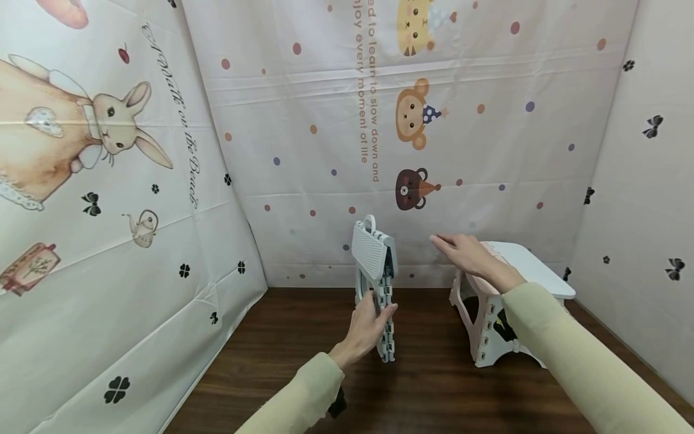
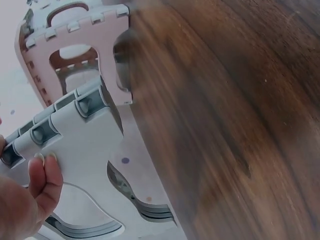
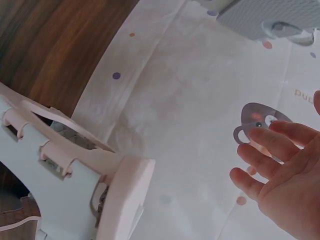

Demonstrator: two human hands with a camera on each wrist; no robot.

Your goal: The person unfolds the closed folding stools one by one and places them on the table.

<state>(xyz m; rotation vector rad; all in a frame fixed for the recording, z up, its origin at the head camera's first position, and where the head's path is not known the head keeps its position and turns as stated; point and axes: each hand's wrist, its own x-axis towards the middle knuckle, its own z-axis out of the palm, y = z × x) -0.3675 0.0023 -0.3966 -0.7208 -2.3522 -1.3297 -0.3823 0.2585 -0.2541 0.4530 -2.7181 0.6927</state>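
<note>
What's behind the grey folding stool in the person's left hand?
Behind the grey folding stool is a pale, dotted backdrop, with a dark wooden surface below. Whatever the stool itself covers there cannot be seen.

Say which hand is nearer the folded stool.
Left. The left hand grips the folded stool; the right hand is apart from it, in the air to the right.

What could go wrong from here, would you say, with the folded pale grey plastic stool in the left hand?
The folded pale grey plastic stool might slip or tip, since only the left hand grips it. Its hinged edge could pinch that hand's nearby fingers if it moves. The empty right hand might bump the unfolded pink-and-white plastic stool standing near it.
</note>
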